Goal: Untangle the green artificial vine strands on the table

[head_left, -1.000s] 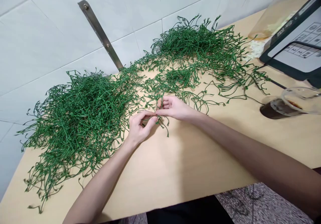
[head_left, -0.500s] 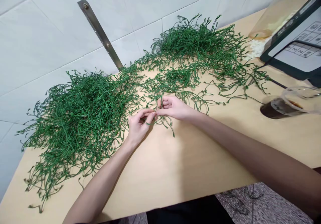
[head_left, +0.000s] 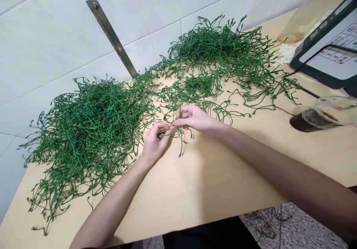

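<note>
Thin green artificial stems (head_left: pixel 182 139) with small forked tips hang between my two hands near the middle of the table. My left hand (head_left: pixel 156 141) is closed in a pinch on a green stem, thumb against the fingertips. Close beside it, my right hand (head_left: pixel 195 119) also pinches green stems, its other fingers curled. The fingertips of both hands nearly meet, and the exact grip points are partly hidden. A large tangled pile of the same stems (head_left: pixel 92 130) lies to the left, and another pile (head_left: pixel 217 46) lies behind to the right.
A clear cup of dark drink (head_left: pixel 314 119) stands at the right. Behind it are a dark-framed box with a printed panel (head_left: pixel 329 51) and small white pieces (head_left: pixel 285 53). A metal bracket (head_left: pixel 111 37) is against the tiled wall (head_left: pixel 55 37). Stems also lie on the floor (head_left: pixel 295 223).
My left fingers have shifted slightly and a stem now shows across them. The stems dangling below my hands have swung a little left and down. My right hand is almost unmoved.
</note>
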Demonstrator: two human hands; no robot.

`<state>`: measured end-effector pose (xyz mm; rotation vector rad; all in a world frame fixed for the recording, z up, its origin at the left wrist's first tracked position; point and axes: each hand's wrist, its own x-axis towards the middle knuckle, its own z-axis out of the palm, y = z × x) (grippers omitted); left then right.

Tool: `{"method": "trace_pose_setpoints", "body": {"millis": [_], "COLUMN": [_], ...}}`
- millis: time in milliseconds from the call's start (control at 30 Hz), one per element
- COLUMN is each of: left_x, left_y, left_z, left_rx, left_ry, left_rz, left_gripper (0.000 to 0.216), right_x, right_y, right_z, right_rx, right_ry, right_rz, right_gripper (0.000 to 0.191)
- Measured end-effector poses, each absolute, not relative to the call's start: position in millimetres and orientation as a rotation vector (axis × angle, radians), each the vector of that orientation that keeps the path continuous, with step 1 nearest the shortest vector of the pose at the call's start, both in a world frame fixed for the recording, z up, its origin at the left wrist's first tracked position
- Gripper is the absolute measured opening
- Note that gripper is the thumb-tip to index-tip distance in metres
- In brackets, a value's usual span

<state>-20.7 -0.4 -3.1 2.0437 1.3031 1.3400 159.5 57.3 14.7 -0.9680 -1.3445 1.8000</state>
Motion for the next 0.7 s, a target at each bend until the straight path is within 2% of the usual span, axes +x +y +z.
{"method": "trace_pose_setpoints", "body": {"millis": [333,700], "left_x": [-19.4,-21.6], "left_y": [1.1,1.3], "left_z": [-0.7,2.8], "left_rx": [1.925,2.248], "left_ry": [1.286,1.400], "left_rz": [1.385,1.414], "left_gripper": [0.025,0.010], "right_x": [161.0,160.8], "right_y": [56.9,57.1], "right_z": [14.2,11.6], "right_rx": [-0.957,-0.968], "right_ry": [-1.335,-1.382], "right_rz": [1.828,1.701], "right_gripper": [0.029,0.038]}}
